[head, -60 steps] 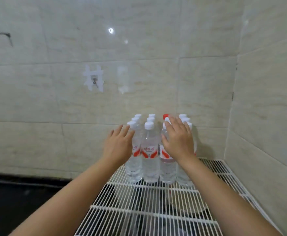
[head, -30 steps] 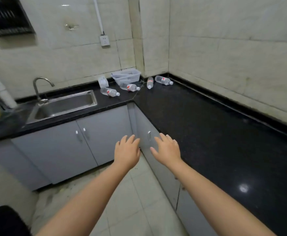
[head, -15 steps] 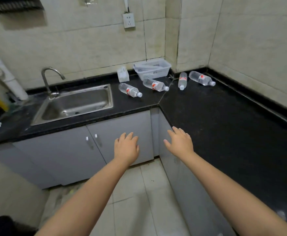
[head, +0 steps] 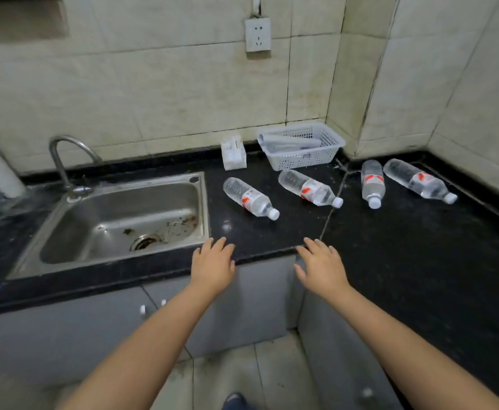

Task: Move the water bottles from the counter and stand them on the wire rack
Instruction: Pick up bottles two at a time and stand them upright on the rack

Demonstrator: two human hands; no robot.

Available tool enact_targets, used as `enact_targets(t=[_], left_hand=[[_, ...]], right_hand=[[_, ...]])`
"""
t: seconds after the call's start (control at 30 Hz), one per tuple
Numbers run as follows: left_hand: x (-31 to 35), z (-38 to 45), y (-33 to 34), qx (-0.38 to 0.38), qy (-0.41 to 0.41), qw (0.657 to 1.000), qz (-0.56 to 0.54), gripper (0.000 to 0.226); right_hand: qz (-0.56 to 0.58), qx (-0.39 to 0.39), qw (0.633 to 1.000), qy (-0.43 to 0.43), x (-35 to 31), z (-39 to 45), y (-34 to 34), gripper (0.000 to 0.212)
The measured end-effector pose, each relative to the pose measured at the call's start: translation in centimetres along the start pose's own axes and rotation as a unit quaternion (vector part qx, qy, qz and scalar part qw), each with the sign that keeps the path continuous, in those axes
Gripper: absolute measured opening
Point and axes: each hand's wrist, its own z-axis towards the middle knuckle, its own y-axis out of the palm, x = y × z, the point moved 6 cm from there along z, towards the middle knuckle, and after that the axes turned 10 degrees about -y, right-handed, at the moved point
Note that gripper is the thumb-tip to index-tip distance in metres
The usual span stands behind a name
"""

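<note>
Several clear water bottles with red-and-white labels and white caps lie on their sides on the black counter [head: 405, 261]. The leftmost bottle [head: 249, 197] is nearest the sink, another bottle [head: 309, 188] lies right of it, a third bottle [head: 372, 183] points its cap towards me, and the far-right bottle [head: 418, 181] lies near the wall. My left hand [head: 212, 266] and my right hand [head: 320, 266] hover over the counter's front edge, fingers apart, holding nothing, well short of the bottles. The wire rack is out of view.
A steel sink [head: 124, 223] with a tap [head: 64, 161] fills the counter's left. A white plastic basket [head: 301, 149] and a small white box [head: 234, 153] stand against the back wall. Grey cabinet doors [head: 64, 329] are below. A wall socket [head: 257, 34] hangs above.
I have turned from the rack with its standing bottles to the counter corner. Both empty hands have moved forward and now reach the counter's front edge; the bottles appear closer.
</note>
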Motion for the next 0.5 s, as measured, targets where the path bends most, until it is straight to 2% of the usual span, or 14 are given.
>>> enact_targets(t=[0.17, 0.27, 0.33, 0.43, 0.5], left_hand=[[-0.4, 11.1, -1.5, 0.043, 0.026, 0.999, -0.013, 0.04], [0.9, 16.1, -0.8, 0.02, 0.059, 0.998, -0.015, 0.041], [2.6, 18.7, -0.2, 0.034, 0.124, 0.99, -0.05, 0.038], [5.1, 22.3, -0.1, 0.091, 0.214, 0.97, -0.076, 0.015], [6.4, 24.4, 0.4, 0.086, 0.249, 0.96, -0.091, 0.024]], right_hand=[[0.015, 0.03, 0.996, 0.077, 4.0, 7.8, -1.8, 0.049], [0.028, 0.022, 0.991, 0.125, 6.6, 11.0, -1.5, 0.049], [0.037, 0.011, 0.989, 0.146, 8.4, 12.7, -0.8, 0.049], [0.059, 0.025, 0.987, 0.15, 10.8, 16.0, -0.3, 0.048], [0.072, 0.05, 0.986, 0.144, 12.6, 18.5, -0.2, 0.046]])
